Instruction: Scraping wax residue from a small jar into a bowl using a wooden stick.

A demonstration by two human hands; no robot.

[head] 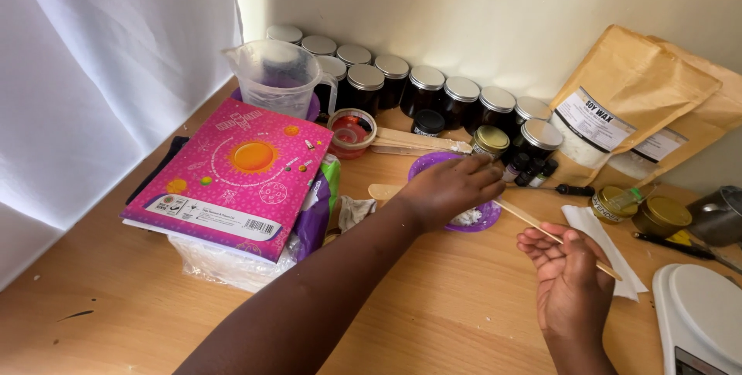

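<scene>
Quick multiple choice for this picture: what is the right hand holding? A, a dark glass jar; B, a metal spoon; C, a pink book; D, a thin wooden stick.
D: the right hand pinches a thin wooden stick that slants up toward the purple dish under the left hand.

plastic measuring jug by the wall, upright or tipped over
Upright. The clear measuring jug stands on its base behind the pink book, its open mouth and spout facing up and its handle running vertically at the side.
</scene>
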